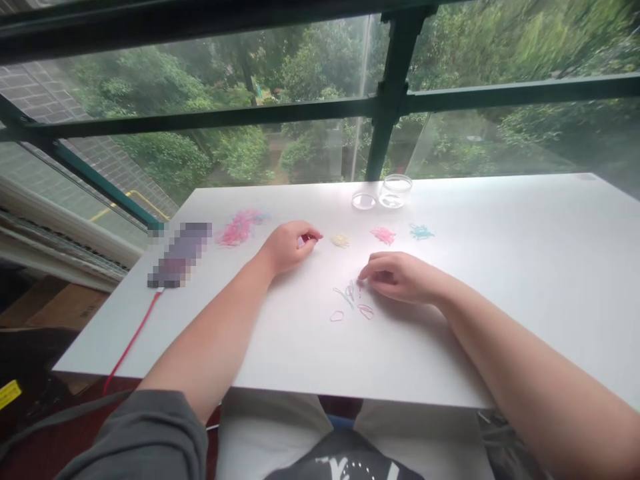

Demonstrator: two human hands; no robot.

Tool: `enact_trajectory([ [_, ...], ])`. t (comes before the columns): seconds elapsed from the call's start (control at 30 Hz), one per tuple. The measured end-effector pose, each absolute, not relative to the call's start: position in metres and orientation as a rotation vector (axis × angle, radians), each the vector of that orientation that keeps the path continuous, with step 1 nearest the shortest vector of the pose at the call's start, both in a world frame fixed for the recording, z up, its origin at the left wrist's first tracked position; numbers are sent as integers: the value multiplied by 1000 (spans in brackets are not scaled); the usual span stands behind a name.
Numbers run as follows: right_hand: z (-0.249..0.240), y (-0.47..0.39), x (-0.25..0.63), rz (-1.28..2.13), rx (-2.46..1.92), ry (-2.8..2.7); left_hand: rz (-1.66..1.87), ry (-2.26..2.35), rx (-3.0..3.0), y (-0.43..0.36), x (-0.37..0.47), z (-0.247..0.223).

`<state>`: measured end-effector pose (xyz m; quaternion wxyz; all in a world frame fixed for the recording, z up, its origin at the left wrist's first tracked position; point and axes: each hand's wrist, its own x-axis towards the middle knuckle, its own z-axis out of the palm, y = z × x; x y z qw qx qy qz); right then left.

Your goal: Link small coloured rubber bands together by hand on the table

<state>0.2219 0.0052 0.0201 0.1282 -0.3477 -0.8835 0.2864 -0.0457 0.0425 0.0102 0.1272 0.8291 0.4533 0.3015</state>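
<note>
My left hand (293,247) hovers over the table just left of a small pile of pale yellow rubber bands (341,240). Its thumb and index finger come together in a pinch; anything between the tips is too small to make out. Nearer to me, my right hand (400,277) has curled fingers, with the fingertips at a loose group of pink and bluish rubber bands (366,311). A thin pink band shows right under those fingertips. Beyond the right hand lie a pink rubber band pile (383,235) and a blue rubber band pile (421,231).
A larger mixed heap of rubber bands (241,227) lies left of my left hand. A clear round jar (395,192) and its lid (364,201) stand at the table's back edge by the window. On the left is a blurred-out device (181,255) with a red cable (133,339).
</note>
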Motion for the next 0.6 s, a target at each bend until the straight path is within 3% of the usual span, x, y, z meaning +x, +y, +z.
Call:
enact_trajectory([
  [0.6, 9, 4, 212, 629, -1028, -2562, 714, 992, 2463, 27, -16, 10],
])
